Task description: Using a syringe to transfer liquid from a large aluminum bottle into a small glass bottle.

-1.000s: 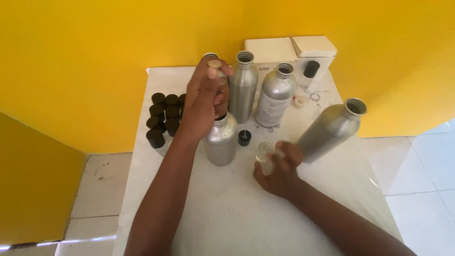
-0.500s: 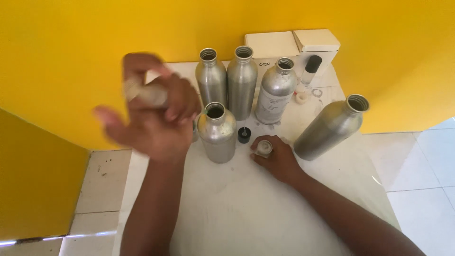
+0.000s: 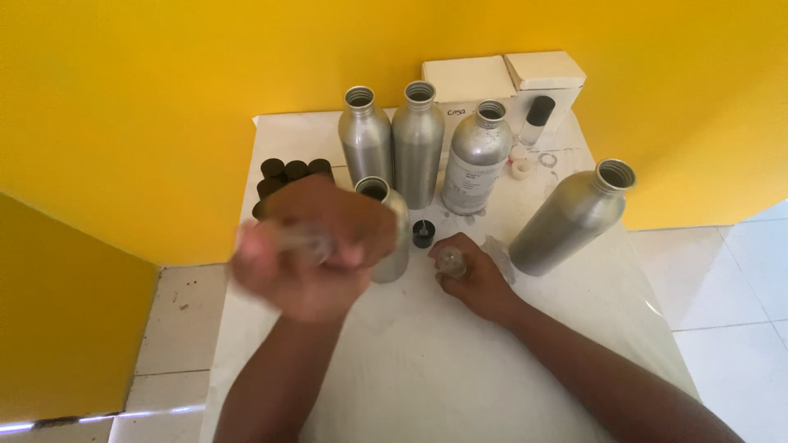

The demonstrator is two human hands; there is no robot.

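My left hand (image 3: pixel 316 250) is raised above the white table (image 3: pixel 460 377), blurred by motion, and closed around a small pale object that I cannot make out clearly. Behind it stands an open aluminium bottle (image 3: pixel 391 234), partly hidden. My right hand (image 3: pixel 474 279) rests on the table and grips a small clear glass vial (image 3: pixel 451 261). A small black cap (image 3: pixel 423 234) lies just beyond that hand.
Three upright aluminium bottles (image 3: pixel 419 139) stand at the back, and another one (image 3: pixel 572 215) stands at the right. Several black caps (image 3: pixel 287 174) cluster at the left. Two white boxes (image 3: pixel 509 78), a black-capped vial (image 3: pixel 536 119) and a white ring (image 3: pixel 521 169) sit near the yellow wall.
My left hand lifted off the back bottles, swung left and toward me, and now hangs lower over the table's left. My right hand has stayed on the vial.
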